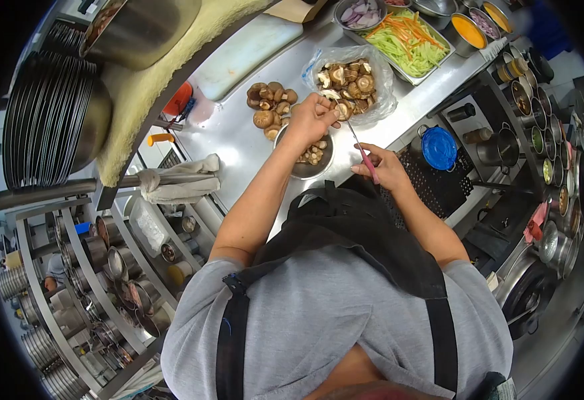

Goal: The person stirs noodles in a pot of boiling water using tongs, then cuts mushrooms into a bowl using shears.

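The left hand (311, 119) reaches over the bench (239, 150) with its fingertips closed together on a mushroom (342, 112), partly hidden by the fingers, at the near edge of an open clear plastic bag (387, 99); the right hand (387, 168), lower and to the right, grasps a knife (367, 163) by its pink handle, the slim blade pointing away from the body, its tip at the mushroom; whether the edge has entered the flesh cannot be told. Under the left wrist stands a metal bowl (316, 172), partly covered by the forearm, with small pale mushroom pieces (313, 156) in it; just beyond the bowl and left of the hand, a pile of whole brown mushrooms (269, 107) lies directly on the metal surface; the bag holds more mushrooms (353, 79), some showing pale undersides. Farther out, a pale cutting board (249, 57) lies flat beyond the pile; at the far right a metal tray (417, 81) carries shredded green and orange vegetables (409, 43), with a bowl of sliced purple onion (359, 15) at one side and a container of orange liquid (469, 32) at the other; a round blue lid (439, 148) sits right of the right hand; a pale towel (180, 185) hangs from a rail on the left, below a stack of dark discs (49, 123).
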